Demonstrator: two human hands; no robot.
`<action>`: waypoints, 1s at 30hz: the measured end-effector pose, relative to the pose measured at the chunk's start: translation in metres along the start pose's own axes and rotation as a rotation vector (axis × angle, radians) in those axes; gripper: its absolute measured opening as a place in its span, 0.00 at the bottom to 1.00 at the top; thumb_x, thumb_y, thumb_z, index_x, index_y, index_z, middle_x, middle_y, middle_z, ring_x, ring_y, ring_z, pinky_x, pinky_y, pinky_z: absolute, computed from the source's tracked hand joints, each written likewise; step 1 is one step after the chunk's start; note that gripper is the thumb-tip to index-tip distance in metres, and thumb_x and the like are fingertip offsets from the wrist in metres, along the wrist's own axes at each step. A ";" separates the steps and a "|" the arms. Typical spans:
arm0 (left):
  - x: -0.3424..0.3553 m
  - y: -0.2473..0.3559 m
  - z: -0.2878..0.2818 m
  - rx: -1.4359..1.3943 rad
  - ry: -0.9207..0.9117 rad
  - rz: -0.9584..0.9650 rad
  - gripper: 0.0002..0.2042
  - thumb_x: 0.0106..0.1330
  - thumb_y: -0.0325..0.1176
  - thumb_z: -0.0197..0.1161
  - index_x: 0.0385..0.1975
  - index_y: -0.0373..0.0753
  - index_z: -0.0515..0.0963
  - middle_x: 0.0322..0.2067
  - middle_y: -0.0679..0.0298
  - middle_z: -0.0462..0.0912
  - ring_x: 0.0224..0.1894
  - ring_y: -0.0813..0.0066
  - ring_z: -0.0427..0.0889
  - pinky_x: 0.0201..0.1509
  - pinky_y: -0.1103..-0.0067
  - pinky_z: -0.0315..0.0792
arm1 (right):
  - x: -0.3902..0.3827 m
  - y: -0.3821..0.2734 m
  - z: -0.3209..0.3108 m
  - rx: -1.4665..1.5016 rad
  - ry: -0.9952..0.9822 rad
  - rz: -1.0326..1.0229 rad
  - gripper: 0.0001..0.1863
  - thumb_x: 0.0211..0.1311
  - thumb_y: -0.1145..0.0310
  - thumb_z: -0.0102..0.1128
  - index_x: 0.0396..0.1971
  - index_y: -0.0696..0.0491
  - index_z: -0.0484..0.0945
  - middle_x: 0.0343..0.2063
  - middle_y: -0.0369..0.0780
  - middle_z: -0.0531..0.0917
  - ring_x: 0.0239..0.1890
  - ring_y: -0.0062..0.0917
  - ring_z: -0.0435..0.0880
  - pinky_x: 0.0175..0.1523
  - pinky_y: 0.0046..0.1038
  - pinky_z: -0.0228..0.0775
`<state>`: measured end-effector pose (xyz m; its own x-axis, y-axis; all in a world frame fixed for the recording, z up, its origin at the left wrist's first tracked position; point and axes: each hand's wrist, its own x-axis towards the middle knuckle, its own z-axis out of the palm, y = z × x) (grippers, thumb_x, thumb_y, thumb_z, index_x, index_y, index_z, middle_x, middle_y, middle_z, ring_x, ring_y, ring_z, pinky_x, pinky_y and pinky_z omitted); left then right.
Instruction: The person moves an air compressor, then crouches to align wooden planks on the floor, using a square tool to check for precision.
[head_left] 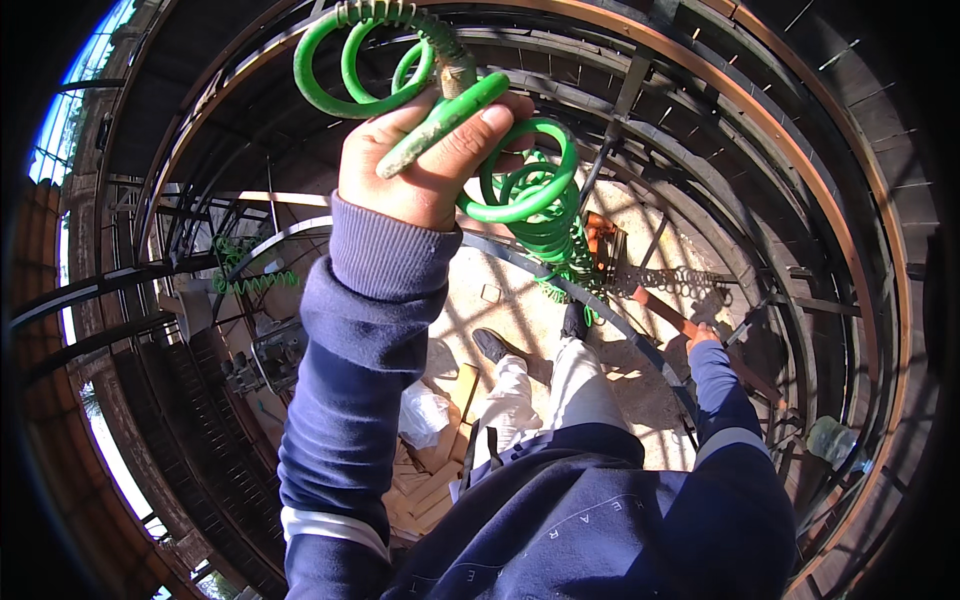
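My left hand [410, 165], high in the middle, is closed on a green coiled hose [527, 212] near its end, where a wire spring guard [425, 35] covers it. Loops rise above my fingers, and the rest of the coil hangs down behind them toward an orange-and-black tool [600, 240] below. My right hand [700, 338], at the right, is closed around a long reddish-brown bar [665, 312], which slants down to the right behind my wrist.
Curved dark ribs [760, 150] surround me, and a dark curved strip [620, 320] crosses between my hands. Below are my shoes [492, 345] on a pale floor, a white plastic bag [422, 415] and wood offcuts [425, 480]. More green coils [255, 282] hang left; a clear bottle [835, 440] is right.
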<state>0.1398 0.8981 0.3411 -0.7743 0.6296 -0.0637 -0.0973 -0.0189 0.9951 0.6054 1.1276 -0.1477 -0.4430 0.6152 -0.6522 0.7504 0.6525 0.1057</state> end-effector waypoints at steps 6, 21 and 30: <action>0.002 0.034 0.042 -0.018 -0.136 0.266 0.11 0.65 0.26 0.65 0.44 0.29 0.80 0.36 0.55 0.87 0.36 0.70 0.87 0.41 0.78 0.83 | -0.013 0.002 -0.037 0.299 0.420 0.397 0.38 0.53 0.62 0.70 0.62 0.60 0.66 0.62 0.49 0.69 0.63 0.43 0.68 0.67 0.34 0.61; -0.187 0.105 0.044 0.709 -0.482 0.474 0.11 0.64 0.28 0.67 0.44 0.32 0.81 0.37 0.56 0.87 0.38 0.69 0.87 0.44 0.76 0.83 | -0.097 -0.267 -0.278 1.767 0.134 -0.585 0.52 0.37 0.66 0.80 0.65 0.56 0.60 0.57 0.50 0.71 0.58 0.42 0.71 0.63 0.37 0.64; -0.169 0.204 -0.017 0.699 -0.422 0.276 0.13 0.63 0.29 0.68 0.45 0.32 0.81 0.38 0.55 0.86 0.41 0.68 0.87 0.47 0.75 0.83 | -0.151 -0.203 -0.404 2.039 0.378 -0.732 0.45 0.40 0.66 0.77 0.61 0.56 0.64 0.52 0.48 0.74 0.53 0.40 0.74 0.57 0.36 0.68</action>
<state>0.2400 0.7748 0.5536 -0.4033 0.9113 0.0831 0.5744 0.1815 0.7982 0.3220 1.0810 0.2330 -0.6649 0.7460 -0.0366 -0.3138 -0.3235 -0.8927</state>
